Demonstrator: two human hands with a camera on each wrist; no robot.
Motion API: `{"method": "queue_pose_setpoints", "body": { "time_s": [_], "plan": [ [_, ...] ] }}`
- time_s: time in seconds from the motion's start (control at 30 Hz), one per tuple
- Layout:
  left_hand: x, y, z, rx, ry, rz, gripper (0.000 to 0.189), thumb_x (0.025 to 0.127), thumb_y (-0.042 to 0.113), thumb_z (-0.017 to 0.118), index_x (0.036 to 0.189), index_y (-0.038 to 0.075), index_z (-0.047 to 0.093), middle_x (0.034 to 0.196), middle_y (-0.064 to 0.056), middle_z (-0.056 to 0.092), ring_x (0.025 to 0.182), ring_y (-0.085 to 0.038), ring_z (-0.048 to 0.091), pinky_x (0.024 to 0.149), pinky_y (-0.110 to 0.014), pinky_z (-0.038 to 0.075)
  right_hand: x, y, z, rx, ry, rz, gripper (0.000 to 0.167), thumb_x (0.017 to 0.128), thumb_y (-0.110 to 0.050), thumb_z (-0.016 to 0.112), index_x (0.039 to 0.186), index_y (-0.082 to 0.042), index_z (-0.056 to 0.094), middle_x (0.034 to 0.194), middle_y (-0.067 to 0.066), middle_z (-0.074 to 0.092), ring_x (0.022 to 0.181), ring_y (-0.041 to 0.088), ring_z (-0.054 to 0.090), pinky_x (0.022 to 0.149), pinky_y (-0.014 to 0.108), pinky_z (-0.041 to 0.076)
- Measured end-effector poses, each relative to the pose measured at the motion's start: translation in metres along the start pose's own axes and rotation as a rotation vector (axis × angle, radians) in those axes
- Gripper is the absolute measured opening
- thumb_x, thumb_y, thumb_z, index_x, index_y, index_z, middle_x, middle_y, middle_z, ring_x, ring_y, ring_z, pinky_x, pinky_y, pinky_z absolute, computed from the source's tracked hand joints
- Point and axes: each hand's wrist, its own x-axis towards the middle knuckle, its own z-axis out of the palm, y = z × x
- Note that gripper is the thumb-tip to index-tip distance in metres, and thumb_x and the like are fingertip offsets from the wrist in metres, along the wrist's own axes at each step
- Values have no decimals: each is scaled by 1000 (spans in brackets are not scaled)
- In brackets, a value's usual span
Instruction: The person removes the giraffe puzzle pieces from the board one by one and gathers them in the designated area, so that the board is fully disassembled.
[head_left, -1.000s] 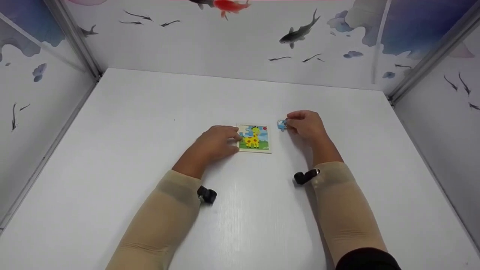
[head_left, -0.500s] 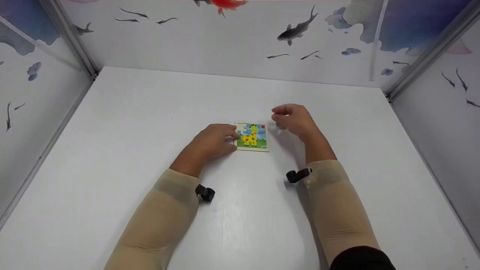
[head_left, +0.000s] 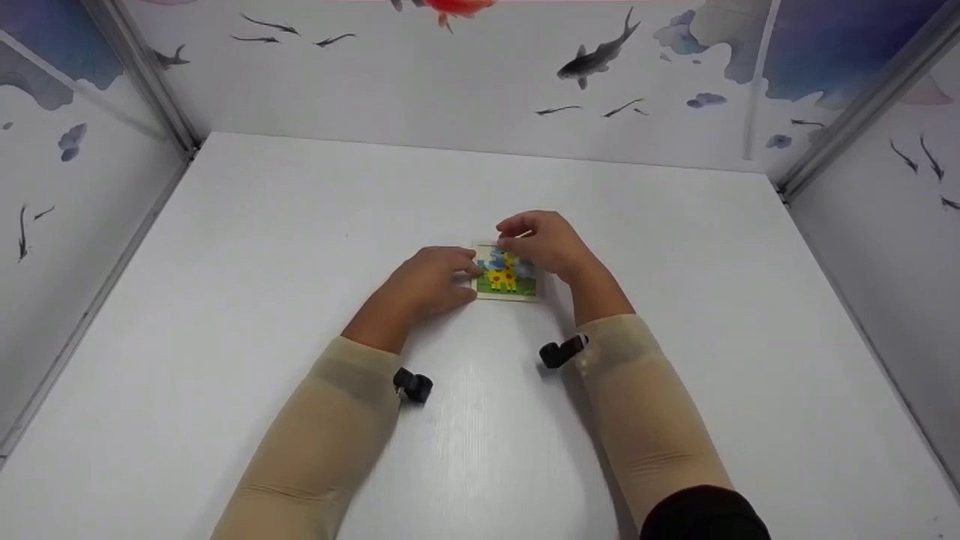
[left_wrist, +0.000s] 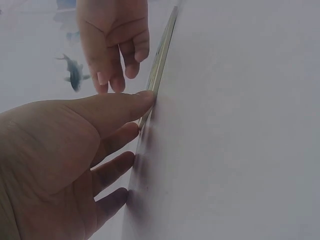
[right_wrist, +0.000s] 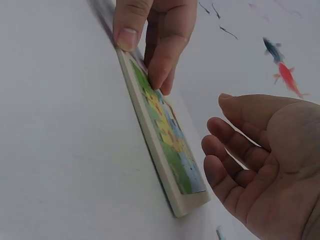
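Observation:
A small square jigsaw puzzle point(head_left: 504, 286) with a yellow giraffe lies on the white table, pale board showing at its upper left. My left hand point(head_left: 431, 281) holds its left edge; in the right wrist view the thumb point(right_wrist: 127, 39) is on the rim and the index finger reaches over the picture. My right hand point(head_left: 546, 241) hovers over the puzzle's upper right and covers that corner in the head view. Its fingers point(right_wrist: 215, 175) are loosely bent, with nothing between them in the right wrist view.
A small blue thing point(right_wrist: 219, 232), like a puzzle piece seen edge-on, peeks in at the bottom of the right wrist view. White panels point(head_left: 420, 97) printed with fish close off the table at the back and both sides. Beige sleeves point(head_left: 337, 420) cover the forearms.
My right hand has come left, from the blue puzzle piece beside the board to above the board's upper right. The blue piece no longer shows in the head view. My left hand stays on the puzzle.

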Motion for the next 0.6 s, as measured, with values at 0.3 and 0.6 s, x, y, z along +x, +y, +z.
{"method": "queue_pose_setpoints", "body": {
  "time_s": [0.3,0.6],
  "plan": [
    [0,-1,-1,14,0,36,41,102,30,71,142,22,70,167,6,50,160,-24,40,134,-46,31,4,10,6,-109,-82,-17,30,99,-31,78,129,-29,74,129,0,67,122,22,61,110,43,52],
    [0,-2,0,7,-3,22,42,103,30,70,144,23,69,168,6,49,161,-24,39,134,-46,30,3,9,9,-204,-119,-68,33,101,-19,73,134,-23,74,128,1,63,112,22,60,97,37,56]
  ]
}}
